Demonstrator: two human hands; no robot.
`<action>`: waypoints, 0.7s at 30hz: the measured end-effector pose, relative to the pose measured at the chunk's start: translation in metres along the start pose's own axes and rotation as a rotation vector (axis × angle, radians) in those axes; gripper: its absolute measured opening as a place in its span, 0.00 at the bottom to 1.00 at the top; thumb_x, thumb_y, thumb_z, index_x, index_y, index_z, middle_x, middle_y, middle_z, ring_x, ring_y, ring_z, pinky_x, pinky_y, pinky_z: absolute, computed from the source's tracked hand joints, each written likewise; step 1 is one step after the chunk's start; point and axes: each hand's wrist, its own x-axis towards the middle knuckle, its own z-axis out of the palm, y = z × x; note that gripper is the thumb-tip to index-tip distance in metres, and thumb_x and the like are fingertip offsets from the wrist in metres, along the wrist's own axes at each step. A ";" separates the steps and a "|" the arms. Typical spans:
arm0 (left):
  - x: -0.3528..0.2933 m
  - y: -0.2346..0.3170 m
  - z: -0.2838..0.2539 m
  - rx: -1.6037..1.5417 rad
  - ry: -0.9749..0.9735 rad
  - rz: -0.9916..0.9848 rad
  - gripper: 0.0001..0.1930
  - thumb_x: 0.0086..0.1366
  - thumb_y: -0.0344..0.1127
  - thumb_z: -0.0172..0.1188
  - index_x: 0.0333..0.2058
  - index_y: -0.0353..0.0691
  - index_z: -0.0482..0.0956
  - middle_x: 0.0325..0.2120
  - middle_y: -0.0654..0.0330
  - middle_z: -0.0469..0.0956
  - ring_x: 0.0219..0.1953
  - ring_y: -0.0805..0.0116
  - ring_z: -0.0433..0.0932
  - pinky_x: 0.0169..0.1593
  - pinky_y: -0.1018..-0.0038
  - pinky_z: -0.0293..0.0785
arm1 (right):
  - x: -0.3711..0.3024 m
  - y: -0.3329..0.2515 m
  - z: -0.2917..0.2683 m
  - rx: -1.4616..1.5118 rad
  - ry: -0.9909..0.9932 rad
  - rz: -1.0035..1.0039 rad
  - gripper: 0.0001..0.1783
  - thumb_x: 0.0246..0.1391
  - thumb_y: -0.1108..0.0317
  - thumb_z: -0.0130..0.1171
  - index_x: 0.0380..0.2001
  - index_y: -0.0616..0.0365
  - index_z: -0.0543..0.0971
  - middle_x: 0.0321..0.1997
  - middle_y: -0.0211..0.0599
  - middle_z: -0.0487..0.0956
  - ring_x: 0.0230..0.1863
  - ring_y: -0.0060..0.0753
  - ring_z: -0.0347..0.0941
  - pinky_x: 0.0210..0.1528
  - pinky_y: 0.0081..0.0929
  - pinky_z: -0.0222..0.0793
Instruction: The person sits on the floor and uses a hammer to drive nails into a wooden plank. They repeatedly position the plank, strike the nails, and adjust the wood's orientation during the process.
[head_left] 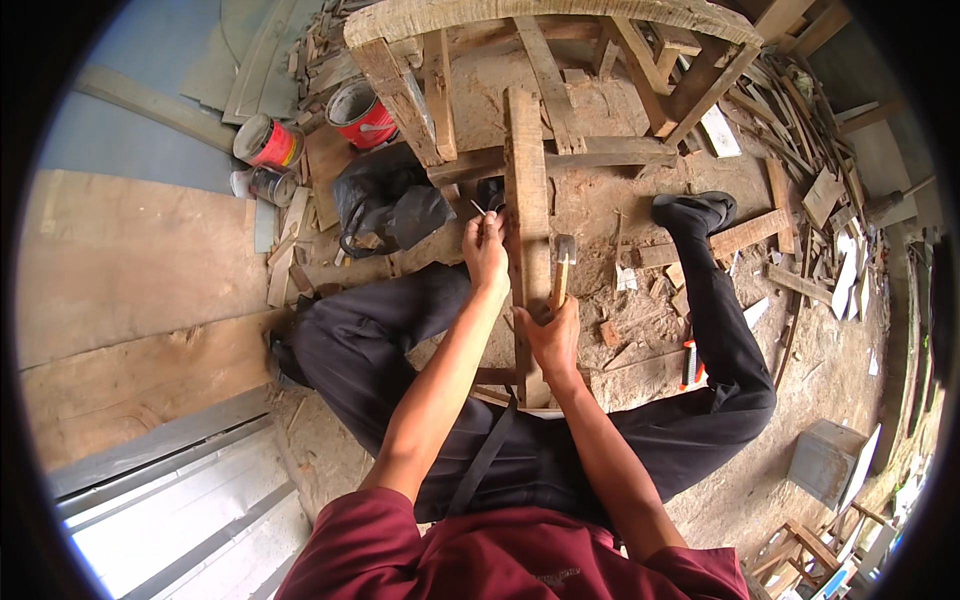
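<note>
A long wooden beam (526, 170) runs away from me between my legs, one end close to my lap. At its left side, my left hand (486, 255) is closed, pinching a nail (478, 207) that sticks up from the fingertips. My right hand (555, 335) is wrapped round the wooden handle of a hammer (563, 262), its dark head pointing away from me. The thumb of that hand rests by the beam's right side. Beyond the beam stands a rough wooden frame (610, 150) with a thick curved top rail.
Red paint cans (358, 115) and a black plastic bag (385, 195) lie to the left, beside a plywood sheet (140, 260). Wood scraps (740, 235) litter the floor at right. An orange-and-black handled tool (690, 365) lies by my right leg.
</note>
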 end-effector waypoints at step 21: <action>0.012 0.022 0.034 0.325 -0.218 0.391 0.10 0.68 0.32 0.62 0.40 0.29 0.83 0.28 0.67 0.81 0.29 0.83 0.75 0.35 0.82 0.71 | 0.015 0.056 -0.023 0.468 -0.148 0.152 0.25 0.53 0.60 0.73 0.44 0.68 0.75 0.35 0.40 0.80 0.37 0.26 0.77 0.38 0.27 0.74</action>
